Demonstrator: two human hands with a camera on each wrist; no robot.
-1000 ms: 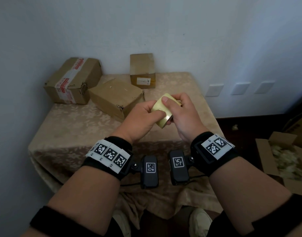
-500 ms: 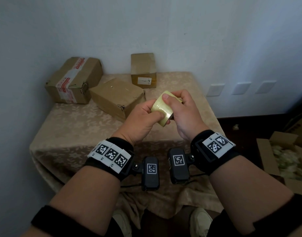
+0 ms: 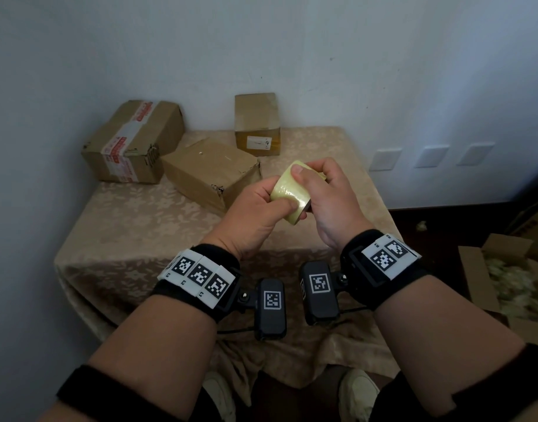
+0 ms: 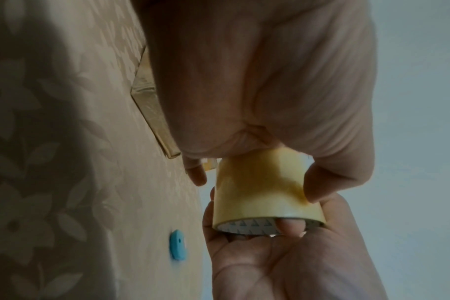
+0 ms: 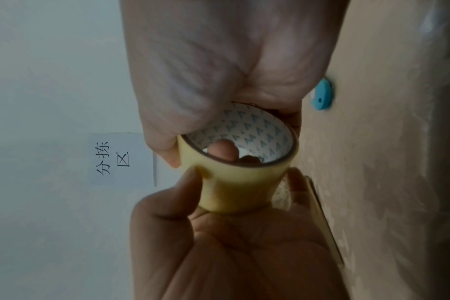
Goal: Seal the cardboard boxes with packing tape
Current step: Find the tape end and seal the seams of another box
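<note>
Left hand (image 3: 255, 208) and right hand (image 3: 325, 193) both grip the tape roll (image 3: 292, 190), held in the air at frame centre of the head view, above the near half of the table (image 3: 133, 226). Left thumb presses the roll's outer face; right thumb sits on its upper edge, and a right fingertip pokes through the core (right wrist view). No strip pulled free yet, as far as I can tell; looks like they're hunting for the tape end.

Progress: early.
- box with red-printed tape (image 3: 133, 141), upper left: old tape on it; can't tell if it still needs sealing.
- plain box (image 3: 209, 172), just left of the hands: top shut, no fresh tape visible, corner torn.
- small upright box (image 3: 257, 123), top centre against the wall: glossy front face, possibly taped already, can't confirm.

So at least one box left, probably more.

Roll: pale yellow, semi-clear, short and wide, white core liner printed with blue triangles. Small blue object (image 4: 177, 247) lies on the cloth under the hands, maybe a cutter.
</note>
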